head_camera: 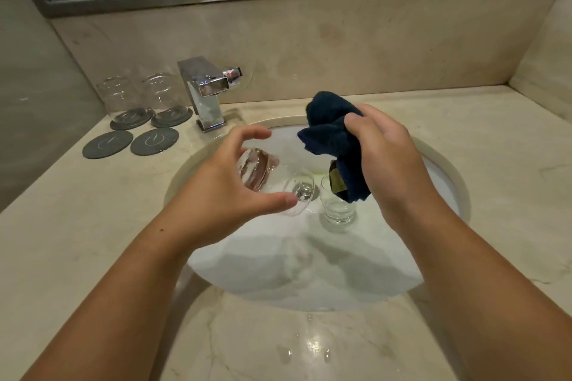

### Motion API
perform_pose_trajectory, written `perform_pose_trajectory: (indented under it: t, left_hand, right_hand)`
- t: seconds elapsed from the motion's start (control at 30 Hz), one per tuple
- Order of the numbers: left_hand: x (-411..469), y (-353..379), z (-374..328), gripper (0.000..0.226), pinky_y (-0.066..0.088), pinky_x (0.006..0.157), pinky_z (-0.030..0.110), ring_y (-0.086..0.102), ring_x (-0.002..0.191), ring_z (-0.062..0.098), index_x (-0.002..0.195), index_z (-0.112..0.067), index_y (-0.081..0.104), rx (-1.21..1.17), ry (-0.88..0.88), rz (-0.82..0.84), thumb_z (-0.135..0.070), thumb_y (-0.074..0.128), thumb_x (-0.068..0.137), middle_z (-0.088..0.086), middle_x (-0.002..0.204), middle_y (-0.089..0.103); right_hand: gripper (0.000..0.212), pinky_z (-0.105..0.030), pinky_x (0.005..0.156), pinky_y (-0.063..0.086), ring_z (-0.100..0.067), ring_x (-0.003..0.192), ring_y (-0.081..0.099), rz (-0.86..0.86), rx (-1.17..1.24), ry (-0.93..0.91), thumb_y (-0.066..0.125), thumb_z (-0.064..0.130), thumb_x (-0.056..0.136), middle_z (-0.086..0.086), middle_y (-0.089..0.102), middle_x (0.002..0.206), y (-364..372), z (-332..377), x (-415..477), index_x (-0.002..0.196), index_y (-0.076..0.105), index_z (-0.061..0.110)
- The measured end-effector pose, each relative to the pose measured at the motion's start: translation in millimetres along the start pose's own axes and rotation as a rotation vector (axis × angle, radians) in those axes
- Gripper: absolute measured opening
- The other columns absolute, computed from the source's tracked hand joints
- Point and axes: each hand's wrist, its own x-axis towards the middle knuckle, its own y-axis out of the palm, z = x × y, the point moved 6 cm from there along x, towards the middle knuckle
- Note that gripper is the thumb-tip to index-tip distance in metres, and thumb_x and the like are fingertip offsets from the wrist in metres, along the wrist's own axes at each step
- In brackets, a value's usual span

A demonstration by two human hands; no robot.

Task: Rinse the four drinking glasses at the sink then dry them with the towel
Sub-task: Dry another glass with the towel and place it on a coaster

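Observation:
My left hand (229,182) grips a clear drinking glass (263,176), tilted on its side over the white sink basin (309,263), mouth toward the right. My right hand (387,161) holds a bunched dark blue towel (328,133) just above and right of that glass. A second glass (337,204) stands upright in the basin under the towel's hanging end. Two more glasses (120,99) (164,96) stand upside down on grey coasters at the back left of the counter.
A chrome tap (207,93) stands behind the basin, left of centre. Two bare grey coasters (107,144) (154,141) lie on the marble counter (479,164) at the left. Water drops lie on the counter's front edge. A mirror hangs on the back wall.

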Motion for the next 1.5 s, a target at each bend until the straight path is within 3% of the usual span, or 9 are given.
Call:
perform_pose_trajectory:
  t: [0.1,0.23,0.47,0.67,0.83,1.03,1.17,1.4,1.5]
  left_hand:
    - [3,5,10,0.089,0.053,0.077,0.022,0.073,0.096,0.007,0.127,-0.048,0.055,-0.322,-0.143,-0.047,-0.058,0.096,0.049,-0.009,0.110,0.075]
    - [2,13,10,0.066,0.046,0.057,0.007,0.067,0.069,-0.008,0.126,-0.027,0.064,-0.517,-0.168,-0.032,-0.025,0.094,0.067,-0.007,0.096,0.073]
    - [1,18,12,0.095,0.055,0.099,0.033,0.070,0.115,0.005,0.139,-0.036,0.055,-0.430,-0.129,0.091,-0.036,0.098,0.054,-0.008,0.120,0.075]
    - [-1,25,8,0.116,0.056,0.096,0.030,0.073,0.115,0.011,0.153,-0.040,0.040,-0.478,-0.136,0.155,-0.028,0.100,0.054,-0.005,0.122,0.077]
    - [0,18,8,0.127,0.058,0.094,0.037,0.077,0.101,0.014,0.156,-0.055,0.028,-0.417,-0.189,0.061,-0.057,0.099,0.051,-0.010,0.129,0.066]
    - [-2,24,17,0.094,0.060,0.089,0.041,0.078,0.089,0.011,0.129,-0.037,0.049,-0.408,-0.358,-0.087,-0.085,0.073,0.052,-0.007,0.101,0.077]
    - [-1,31,10,0.059,0.059,0.097,0.044,0.077,0.087,0.005,0.122,-0.037,0.060,-0.450,-0.295,-0.120,-0.076,0.061,0.078,-0.011,0.099,0.079]
    - [-5,26,-7,0.043,0.050,0.068,0.006,0.069,0.093,-0.014,0.103,-0.058,0.050,-0.529,-0.244,-0.132,-0.065,0.074,0.068,-0.019,0.114,0.072]
    - [-4,23,-3,0.053,0.056,0.084,0.022,0.074,0.098,-0.001,0.118,-0.051,0.060,-0.580,-0.209,-0.122,-0.057,0.087,0.073,-0.011,0.115,0.077]
  right_hand:
    - [0.031,-0.020,0.077,0.052,0.001,0.093,0.071,0.199,-0.062,-0.179,0.048,0.015,0.108,0.018,0.078,0.102,21,6,-10,0.124,0.072,0.027]
    - [0.038,-0.022,0.113,0.042,0.006,0.138,0.051,0.360,-0.148,-0.253,0.053,0.027,0.100,0.023,0.062,0.144,39,-3,-17,0.133,0.071,0.035]
    - [0.033,-0.015,0.097,0.049,0.004,0.119,0.066,0.408,-0.014,-0.116,0.055,0.013,0.106,0.023,0.075,0.123,39,-7,-14,0.116,0.081,0.030]
    - [0.035,-0.029,0.061,0.050,-0.023,0.072,0.068,0.359,0.156,0.250,0.049,0.034,0.107,-0.009,0.080,0.100,32,-30,-7,0.116,0.079,0.018]
    - [0.044,-0.042,0.073,0.048,-0.027,0.076,0.064,0.349,0.339,0.412,0.050,0.043,0.098,-0.015,0.078,0.116,37,-44,-6,0.125,0.076,0.021]
    - [0.027,-0.060,0.079,0.062,-0.036,0.098,0.074,-0.019,0.355,0.296,0.056,0.034,0.102,-0.008,0.081,0.104,27,-40,-8,0.100,0.083,0.030]
    - [0.027,-0.071,0.063,0.059,-0.038,0.079,0.060,-0.049,0.285,0.093,0.055,0.031,0.107,-0.016,0.072,0.107,29,-18,-14,0.110,0.080,0.040]
    - [0.037,-0.063,0.091,0.060,-0.016,0.132,0.063,0.062,0.196,-0.089,0.048,0.048,0.102,0.018,0.062,0.146,41,-12,-16,0.134,0.066,0.052]
    - [0.037,-0.067,0.088,0.059,-0.028,0.118,0.069,0.072,0.214,-0.081,0.047,0.045,0.103,0.011,0.071,0.134,39,-10,-16,0.134,0.068,0.048]
